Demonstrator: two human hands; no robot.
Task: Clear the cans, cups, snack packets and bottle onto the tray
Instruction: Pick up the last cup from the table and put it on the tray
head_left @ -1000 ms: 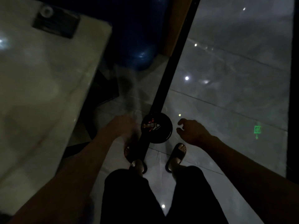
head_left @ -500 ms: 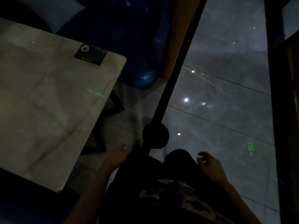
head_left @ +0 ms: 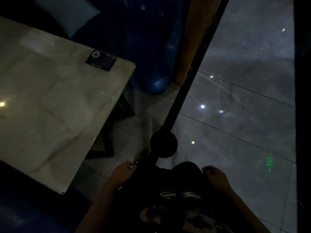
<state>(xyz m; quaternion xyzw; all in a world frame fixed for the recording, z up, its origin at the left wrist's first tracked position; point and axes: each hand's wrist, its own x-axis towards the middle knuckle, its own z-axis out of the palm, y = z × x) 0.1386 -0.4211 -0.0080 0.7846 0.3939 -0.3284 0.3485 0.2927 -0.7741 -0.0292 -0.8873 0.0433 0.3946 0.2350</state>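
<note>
Dim light showed our pale worktop (head_left: 50, 106) with only a dark card (head_left: 101, 60), our left hand (head_left: 123, 172) and right hand (head_left: 215, 176) loosely curled, grip empty, resting on our lap.

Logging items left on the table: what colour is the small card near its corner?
Black card with pale print, head view.

The tabletop (head_left: 50, 106) lies bare and open right across to its far right corner, where only a flat dark card (head_left: 101, 60) sits. Right of that edge, a black pole (head_left: 185, 91) with a round disc (head_left: 163, 144) slants across the tiled floor (head_left: 244, 132), narrowing the gap.
</note>
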